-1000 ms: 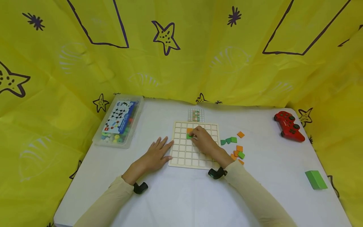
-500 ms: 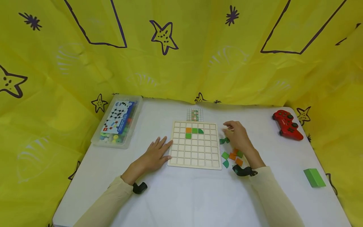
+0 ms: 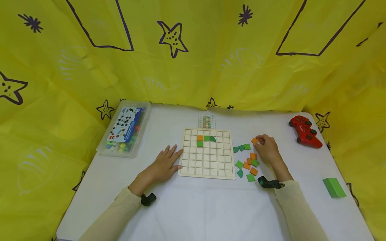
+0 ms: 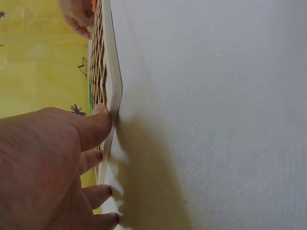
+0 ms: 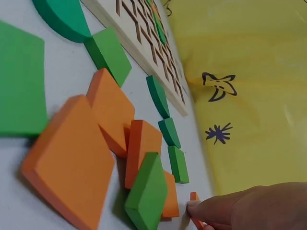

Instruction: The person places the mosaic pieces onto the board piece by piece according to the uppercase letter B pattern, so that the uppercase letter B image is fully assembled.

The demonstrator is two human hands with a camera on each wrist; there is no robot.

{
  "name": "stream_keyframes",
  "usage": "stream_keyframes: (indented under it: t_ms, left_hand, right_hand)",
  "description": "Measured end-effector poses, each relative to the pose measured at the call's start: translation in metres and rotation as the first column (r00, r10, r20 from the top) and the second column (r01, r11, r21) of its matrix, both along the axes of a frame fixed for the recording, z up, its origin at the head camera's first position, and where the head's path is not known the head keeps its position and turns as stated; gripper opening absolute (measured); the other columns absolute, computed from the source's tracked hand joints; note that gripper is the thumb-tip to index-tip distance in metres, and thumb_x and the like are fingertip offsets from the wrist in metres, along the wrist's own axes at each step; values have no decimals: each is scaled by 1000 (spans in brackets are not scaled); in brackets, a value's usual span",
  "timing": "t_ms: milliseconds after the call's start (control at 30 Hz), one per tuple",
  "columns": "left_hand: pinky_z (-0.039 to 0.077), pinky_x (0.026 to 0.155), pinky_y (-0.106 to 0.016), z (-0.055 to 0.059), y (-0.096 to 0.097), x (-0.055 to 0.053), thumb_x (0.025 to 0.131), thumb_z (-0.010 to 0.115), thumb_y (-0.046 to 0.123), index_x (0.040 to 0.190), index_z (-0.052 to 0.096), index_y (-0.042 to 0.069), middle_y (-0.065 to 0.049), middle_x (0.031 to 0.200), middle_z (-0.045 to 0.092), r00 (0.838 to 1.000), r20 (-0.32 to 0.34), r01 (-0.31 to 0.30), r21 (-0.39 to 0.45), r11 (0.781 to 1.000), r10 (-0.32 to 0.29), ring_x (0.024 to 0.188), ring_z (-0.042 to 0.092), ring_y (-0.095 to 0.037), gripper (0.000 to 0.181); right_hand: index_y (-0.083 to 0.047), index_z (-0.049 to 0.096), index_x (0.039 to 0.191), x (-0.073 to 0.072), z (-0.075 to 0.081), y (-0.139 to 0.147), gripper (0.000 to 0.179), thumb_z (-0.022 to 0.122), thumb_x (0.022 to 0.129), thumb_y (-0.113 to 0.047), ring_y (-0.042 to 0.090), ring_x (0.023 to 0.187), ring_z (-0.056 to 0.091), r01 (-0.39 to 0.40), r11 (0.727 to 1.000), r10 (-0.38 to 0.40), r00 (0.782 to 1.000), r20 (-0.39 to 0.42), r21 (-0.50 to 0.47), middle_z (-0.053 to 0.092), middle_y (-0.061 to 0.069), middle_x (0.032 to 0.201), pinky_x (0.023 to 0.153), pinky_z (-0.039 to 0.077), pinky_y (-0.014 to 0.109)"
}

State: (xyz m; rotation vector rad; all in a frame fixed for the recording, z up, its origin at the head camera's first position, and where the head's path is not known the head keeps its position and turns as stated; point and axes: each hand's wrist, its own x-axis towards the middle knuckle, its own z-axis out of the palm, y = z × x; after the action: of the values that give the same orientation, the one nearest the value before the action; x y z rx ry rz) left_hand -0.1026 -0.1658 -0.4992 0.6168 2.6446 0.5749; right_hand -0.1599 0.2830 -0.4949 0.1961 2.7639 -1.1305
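Note:
A pale wooden grid board (image 3: pixel 208 164) lies mid-table. In its upper rows sit an orange square tile (image 3: pixel 200 138), two green square tiles (image 3: pixel 206 138) and a dark green quarter-circle tile (image 3: pixel 213 139). My left hand (image 3: pixel 163 164) rests spread on the table, its thumb and fingertips at the board's left edge; in the left wrist view the thumb (image 4: pixel 98 125) touches that edge. Right of the board, my right hand (image 3: pixel 267 149) pinches a loose orange square tile (image 3: pixel 254 141) between thumb and fingers. That tile shows edge-on under the fingertips in the right wrist view.
Several loose orange and green tiles (image 3: pixel 254 171) lie between board and right hand, some overlapping. A small pattern card (image 3: pixel 206 122) lies behind the board. A clear plastic box (image 3: pixel 123 130) stands left; a red game controller (image 3: pixel 305 131) and green block (image 3: pixel 334 188) lie right.
My right hand has left the board and moved right to the orange tile, which it now pinches. A green square and quarter-circle now show in the board's upper row. My left hand stays put.

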Motion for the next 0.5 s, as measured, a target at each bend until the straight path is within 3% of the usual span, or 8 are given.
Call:
stream_keyframes:
  t_ms: [267, 500]
  left_hand:
    - [10, 128, -66, -1, 0, 0, 112, 51, 39, 170, 24, 17, -17, 177, 10, 1000, -6, 8, 1, 1000, -8, 162, 1, -45, 68]
    - [9, 128, -67, 2, 0, 0, 112, 52, 38, 170, 24, 16, -18, 177, 10, 1000, -5, 9, 4, 1000, -9, 162, 1, -46, 68]
  right_hand:
    - [10, 55, 138, -4, -1, 2, 36, 55, 107, -9, 45, 121, 52, -71, 997, 72, 997, -25, 28, 49, 32, 131, 107, 44, 57]
    - [9, 55, 140, -16, -5, 0, 36, 55, 109, -8, 44, 120, 53, -127, 992, 128, 989, -69, 15, 51, 31, 131, 107, 45, 57]
